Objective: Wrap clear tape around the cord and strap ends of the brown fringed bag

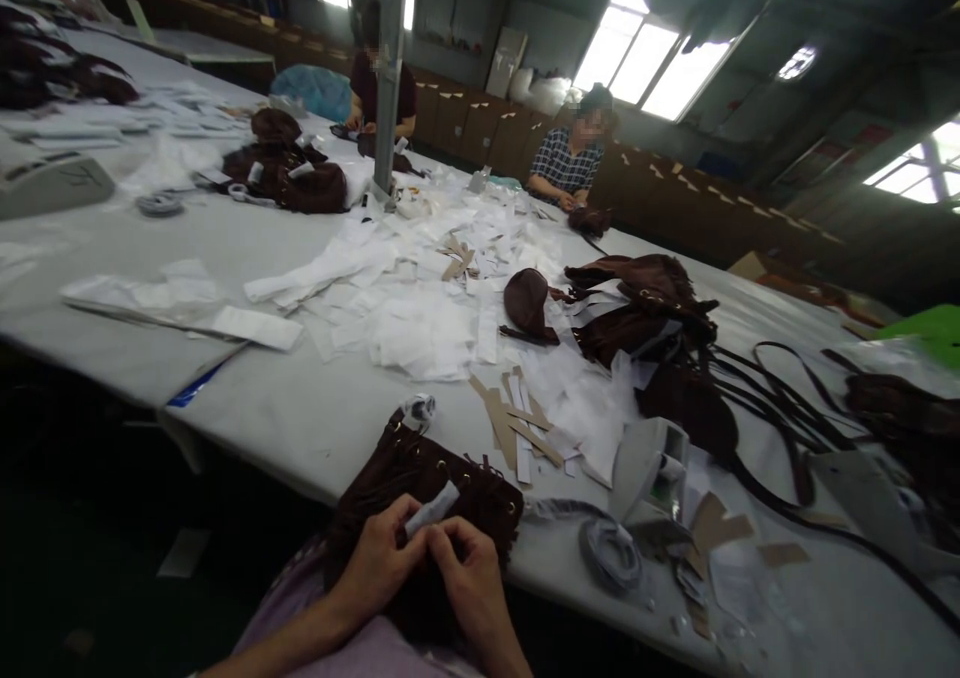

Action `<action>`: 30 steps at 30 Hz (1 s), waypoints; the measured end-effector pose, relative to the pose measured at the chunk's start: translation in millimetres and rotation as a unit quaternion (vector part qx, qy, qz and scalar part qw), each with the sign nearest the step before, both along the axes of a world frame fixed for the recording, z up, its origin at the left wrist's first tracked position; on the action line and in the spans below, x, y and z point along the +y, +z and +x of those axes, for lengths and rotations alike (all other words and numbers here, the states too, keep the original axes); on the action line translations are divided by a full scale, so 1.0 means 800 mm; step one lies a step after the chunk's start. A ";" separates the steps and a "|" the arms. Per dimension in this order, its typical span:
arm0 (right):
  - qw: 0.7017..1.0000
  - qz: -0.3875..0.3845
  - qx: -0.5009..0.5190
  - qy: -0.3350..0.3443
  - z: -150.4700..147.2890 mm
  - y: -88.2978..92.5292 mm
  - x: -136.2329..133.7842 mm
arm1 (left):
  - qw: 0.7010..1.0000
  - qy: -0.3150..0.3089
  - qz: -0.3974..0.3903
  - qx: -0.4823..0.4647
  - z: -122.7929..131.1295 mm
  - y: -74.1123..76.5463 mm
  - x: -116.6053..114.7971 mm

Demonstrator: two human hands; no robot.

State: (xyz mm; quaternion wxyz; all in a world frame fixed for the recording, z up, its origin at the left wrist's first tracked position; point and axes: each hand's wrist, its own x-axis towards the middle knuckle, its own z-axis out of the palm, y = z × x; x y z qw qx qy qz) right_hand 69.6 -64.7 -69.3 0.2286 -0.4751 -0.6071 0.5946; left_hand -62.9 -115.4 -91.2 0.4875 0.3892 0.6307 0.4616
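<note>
A dark brown suede piece (442,483) with fringe and metal eyelets hangs over the near table edge onto my lap. My left hand (379,556) and my right hand (471,578) are closed together over it, pinching a small white strip (433,508) between their fingertips. Both hands rest against the brown piece at the bottom centre of the head view.
The long white table (247,398) is strewn with white paper strips (420,328), tan card pieces (517,423), brown leather goods (645,308), black straps (780,398) and a tape roll (611,553). Two people sit at the far side (570,158). A metal pole (390,78) rises mid-table.
</note>
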 end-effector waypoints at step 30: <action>0.990 -0.095 -0.100 0.005 0.004 -0.036 0.024 | 0.995 -0.003 -0.036 -0.096 0.002 0.012 0.010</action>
